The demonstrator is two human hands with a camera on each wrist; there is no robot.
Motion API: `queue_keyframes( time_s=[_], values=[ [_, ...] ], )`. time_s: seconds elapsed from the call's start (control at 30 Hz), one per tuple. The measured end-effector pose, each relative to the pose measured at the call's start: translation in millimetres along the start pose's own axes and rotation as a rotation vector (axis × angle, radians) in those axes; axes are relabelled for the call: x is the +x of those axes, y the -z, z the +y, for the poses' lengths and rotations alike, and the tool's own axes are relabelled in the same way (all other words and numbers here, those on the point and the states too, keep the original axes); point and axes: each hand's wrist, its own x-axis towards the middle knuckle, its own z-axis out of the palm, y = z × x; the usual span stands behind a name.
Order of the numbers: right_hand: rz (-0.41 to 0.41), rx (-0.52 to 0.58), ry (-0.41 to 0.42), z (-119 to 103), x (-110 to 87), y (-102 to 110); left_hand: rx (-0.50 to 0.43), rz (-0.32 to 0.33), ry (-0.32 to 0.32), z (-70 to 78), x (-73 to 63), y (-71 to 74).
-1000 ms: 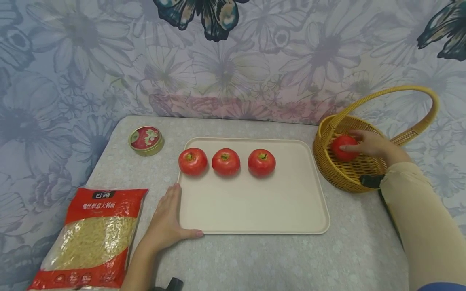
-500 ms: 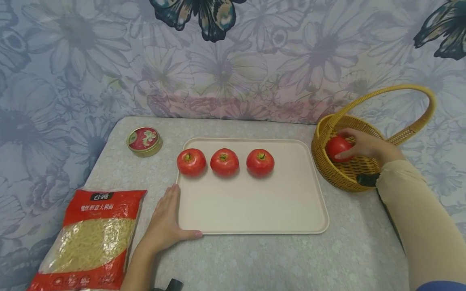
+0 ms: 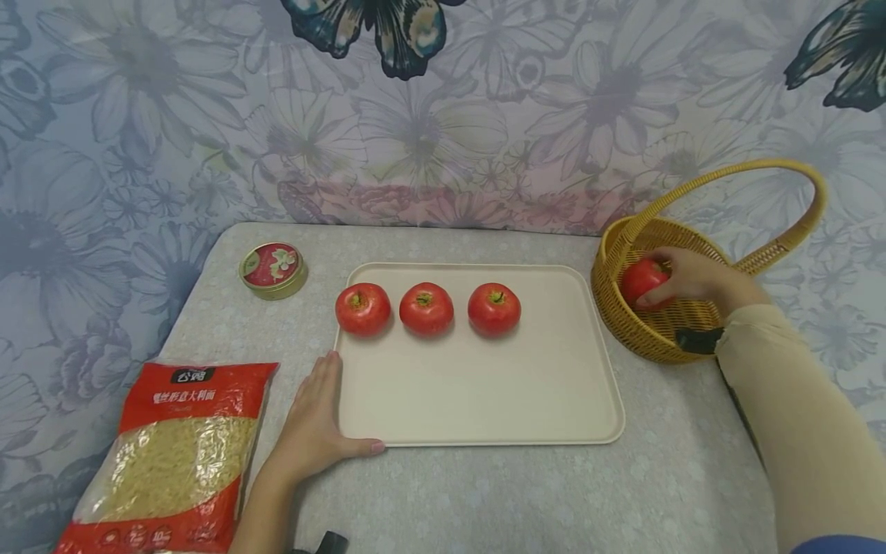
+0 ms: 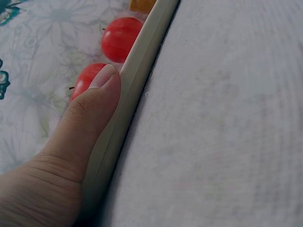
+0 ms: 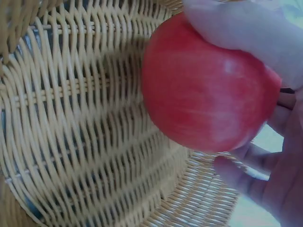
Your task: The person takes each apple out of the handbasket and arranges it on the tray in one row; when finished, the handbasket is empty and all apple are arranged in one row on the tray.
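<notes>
In the basket at the right, my right hand [image 3: 692,281] holds a red tomato [image 3: 642,281] between thumb and fingers. The right wrist view shows that tomato [image 5: 208,87] close up beside the woven wall, with the thumb across one side and fingers behind it. My left hand [image 3: 311,423] lies at the near left corner of a cream tray [image 3: 484,392], fingers straight along its left side. Its thumb [image 4: 87,123] rests against the tray's near edge. Three tomatoes stand in a row on the tray: left [image 3: 363,309], middle [image 3: 426,309] and right [image 3: 494,310].
The yellow wicker basket [image 3: 623,331] has a tall arched handle [image 3: 796,165] and stands right of the tray. A round tin [image 3: 274,271] with a red lid sits at the back left. A red pasta bag [image 3: 173,454] lies left of my left arm.
My right hand and its tomato have shifted slightly left within the basket, and the thumb now sits lower on the tomato. My left hand and the tray tomatoes have stayed put.
</notes>
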Motion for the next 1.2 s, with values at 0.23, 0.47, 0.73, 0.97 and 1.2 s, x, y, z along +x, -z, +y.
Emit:
queue_keyframes(
  time_s=[0.23,0.47,0.73,0.97,1.2],
  values=[
    [0.076,0.009,0.025,-6.7,-20.7,8.8,-0.002,-0.01,0.005,1.1,0.1,0.3],
    [0.22,0.088,0.081,-16.3,-51.8,2.7,-0.01,-0.007,-0.002,-0.5,0.6,1.0],
    [0.455,0.107,0.165,-43.5,-92.9,-16.2,-0.012,-0.01,0.011,-0.4,-0.3,1.0],
    [0.587,0.095,0.253,-88.5,-105.9,-41.4,-0.016,-0.01,0.011,0.0,-1.1,1.9],
    [0.529,0.069,0.22,-117.0,-89.9,-73.9,-0.02,-0.009,0.002,0.2,-0.6,1.2]
  ],
)
